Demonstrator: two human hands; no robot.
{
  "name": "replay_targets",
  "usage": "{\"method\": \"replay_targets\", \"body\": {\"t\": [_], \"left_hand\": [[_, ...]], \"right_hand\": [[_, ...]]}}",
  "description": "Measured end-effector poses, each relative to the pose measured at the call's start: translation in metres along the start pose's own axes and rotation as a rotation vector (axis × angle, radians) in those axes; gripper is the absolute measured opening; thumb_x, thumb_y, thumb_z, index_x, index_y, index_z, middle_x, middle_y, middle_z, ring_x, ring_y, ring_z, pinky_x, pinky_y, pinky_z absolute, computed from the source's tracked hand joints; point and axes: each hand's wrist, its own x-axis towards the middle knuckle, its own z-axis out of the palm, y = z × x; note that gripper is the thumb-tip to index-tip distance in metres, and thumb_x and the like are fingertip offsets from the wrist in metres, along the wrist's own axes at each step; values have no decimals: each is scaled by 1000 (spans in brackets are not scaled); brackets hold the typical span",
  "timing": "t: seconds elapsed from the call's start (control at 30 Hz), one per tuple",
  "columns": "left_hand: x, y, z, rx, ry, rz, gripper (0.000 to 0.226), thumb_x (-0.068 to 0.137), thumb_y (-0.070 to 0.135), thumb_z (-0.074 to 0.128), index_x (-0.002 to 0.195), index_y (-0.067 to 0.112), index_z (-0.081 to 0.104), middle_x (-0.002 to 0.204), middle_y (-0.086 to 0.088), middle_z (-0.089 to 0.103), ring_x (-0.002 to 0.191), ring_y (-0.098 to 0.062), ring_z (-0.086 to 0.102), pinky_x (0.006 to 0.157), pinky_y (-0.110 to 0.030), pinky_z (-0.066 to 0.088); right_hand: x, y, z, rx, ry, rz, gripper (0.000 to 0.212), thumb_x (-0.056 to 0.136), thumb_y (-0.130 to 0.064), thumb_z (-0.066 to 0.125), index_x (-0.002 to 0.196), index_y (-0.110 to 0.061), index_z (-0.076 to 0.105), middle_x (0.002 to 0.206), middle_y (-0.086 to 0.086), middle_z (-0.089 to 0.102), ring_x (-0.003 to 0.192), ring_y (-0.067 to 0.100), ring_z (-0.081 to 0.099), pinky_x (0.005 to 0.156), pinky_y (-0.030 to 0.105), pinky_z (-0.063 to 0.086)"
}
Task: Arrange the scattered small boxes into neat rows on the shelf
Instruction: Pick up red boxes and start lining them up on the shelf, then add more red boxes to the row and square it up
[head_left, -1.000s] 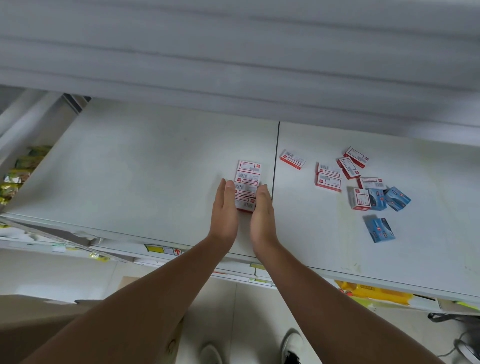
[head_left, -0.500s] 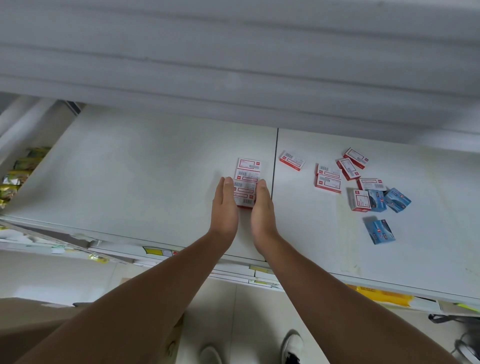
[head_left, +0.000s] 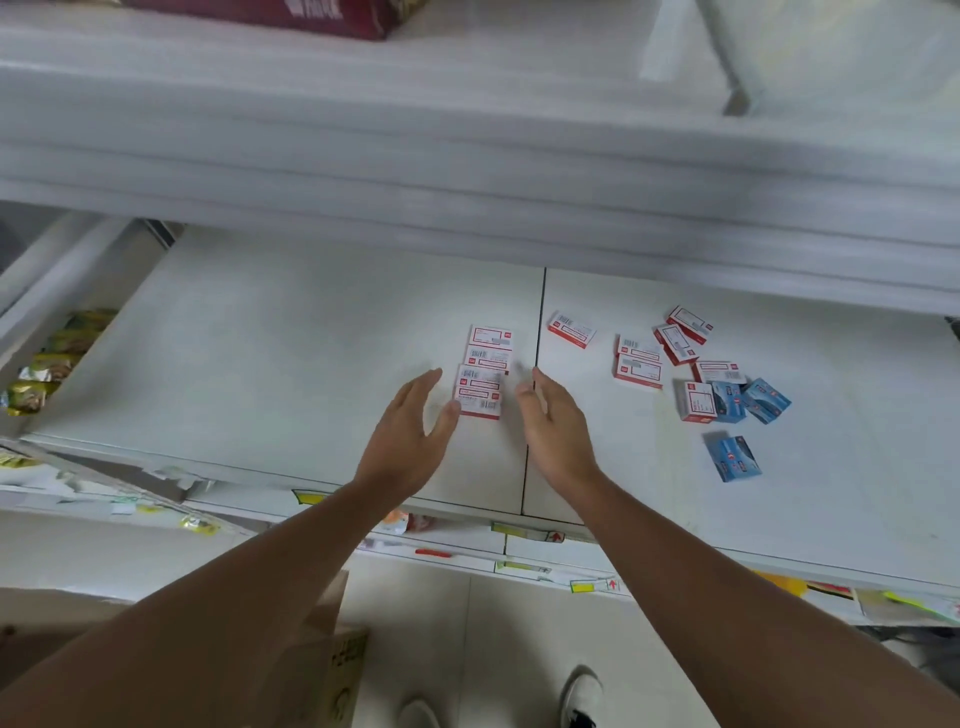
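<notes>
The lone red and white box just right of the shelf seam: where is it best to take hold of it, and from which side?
The lone red and white box lies flat, label up, turned slightly askew, with bare shelf all around it. Probably best to come from above with the right hand, which is open and nearest, and pinch its two long edges; the flat top offers no hold.

Both forearms are bare with no sleeves in sight, and the feet wear white shoes (head_left: 582, 696).
</notes>
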Motion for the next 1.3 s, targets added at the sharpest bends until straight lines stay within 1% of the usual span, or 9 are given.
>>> {"method": "replay_targets", "body": {"t": [0.17,0.33,0.43,0.53,0.7,0.93,1.03,1.17,1.3], "left_hand": [[-12,14,-24,355,-76,139,71,103,64,44,162,28,30,169,4,34,155,-22,31,121,-45,35],[-29,36,-32,575,-82,270,72,99,69,42,160,31,34,165,4,40,152,-23,36,124,-45,30],[-38,50,-32,673,-66,321,74,95,75,41,157,34,38,164,4,43,151,-25,39,124,-47,30],[-51,69,-31,745,-50,364,75,91,76,44,155,36,42,161,3,46,148,-25,43,122,-46,35],[-78,108,-29,744,-2,372,72,89,72,53,151,36,46,157,7,49,141,-21,48,115,-39,41],[-121,176,4,795,23,293,65,91,71,49,146,35,47,154,6,52,136,-22,53,103,-44,52],[-134,201,22,783,20,262,65,93,71,46,148,36,47,153,7,52,137,-21,52,104,-44,52],[-154,227,40,758,8,270,64,95,67,46,150,35,46,153,8,53,138,-19,51,106,-45,51],[-164,249,45,737,23,312,57,98,57,51,149,32,50,152,6,55,136,-20,53,106,-44,51]], "right_hand": [[-16,-9,-37,-446,-115,-116,64,106,-55,41,160,-21,37,162,4,42,149,24,38,120,37,30],[-37,-15,-57,-695,-148,-115,67,104,-58,41,162,-24,32,168,3,32,153,26,31,121,42,31],[-51,-19,-69,-792,-134,-109,68,102,-58,45,160,-24,37,164,2,39,148,27,38,116,45,39],[-67,-23,-84,-825,-105,-100,68,99,-60,47,157,-24,42,158,2,45,142,28,44,110,46,46],[-87,-20,-123,-843,-78,-129,65,97,-60,49,152,-24,48,149,4,53,135,29,50,102,46,51],[-106,7,-198,-803,-101,-178,65,97,-59,49,152,-26,48,149,4,52,134,29,51,100,46,51],[-115,18,-228,-814,-86,-198,64,97,-60,48,152,-27,48,147,3,52,133,28,51,100,46,51],[-131,25,-256,-825,-63,-216,60,97,-58,49,147,-26,54,144,3,56,129,26,54,93,45,54],[-148,23,-272,-833,-21,-226,58,96,-58,50,145,-28,56,140,1,60,123,26,58,88,43,56]]}}
